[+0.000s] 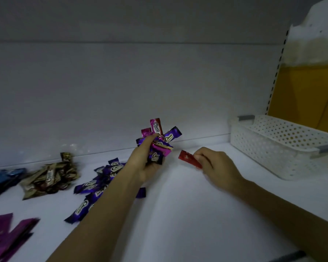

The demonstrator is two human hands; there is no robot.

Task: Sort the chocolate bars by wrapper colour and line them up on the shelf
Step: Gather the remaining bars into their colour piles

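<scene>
My left hand (146,163) grips a mixed bunch of chocolate bars (159,142) in purple and pink wrappers, held above the white shelf (178,214). Just to its right, my right hand (216,165) pinches a single red bar (188,158) by one end, slightly above the shelf. On the shelf to the left lie separate heaps: purple bars (95,188) under my left forearm, gold bars (49,178), blue bars (2,178) at the left edge, and magenta bars (6,235) at the lower left.
A white perforated plastic basket (276,144) with grey handles stands on the shelf at the right. The shelf's back wall (121,82) rises behind the heaps. A slotted upright (276,69) and a yellow wall lie beyond the basket.
</scene>
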